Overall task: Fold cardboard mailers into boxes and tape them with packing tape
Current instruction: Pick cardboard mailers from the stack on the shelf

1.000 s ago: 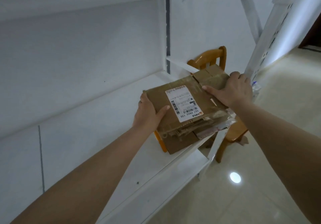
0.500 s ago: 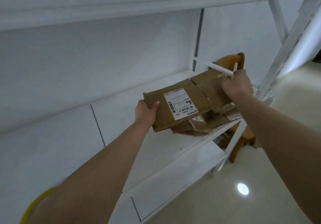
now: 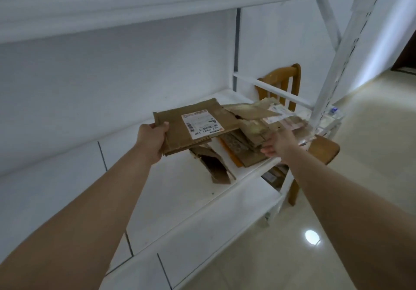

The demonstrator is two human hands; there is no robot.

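Head view: left hand point(image 3: 150, 137) gripped flattened mailer point(image 3: 193, 127) by near-left corner (white label up), above white shelf point(image 3: 180, 190). Right hand point(image 3: 278, 145) under cardboard stack point(image 3: 252, 136) at shelf's right end; fingers hidden, cannot tell.

"120" upside down on mailer point(image 3: 180, 132) label point(image 3: 201, 124)

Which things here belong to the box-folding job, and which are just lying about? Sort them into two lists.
For the job:
- flat cardboard mailer with label, gripped by the left hand
- pile of flattened mailers on the white shelf, under the right hand

Lying about:
- torn cardboard scrap
- wooden chair
- clear plastic packaging

No packing tape is visible.
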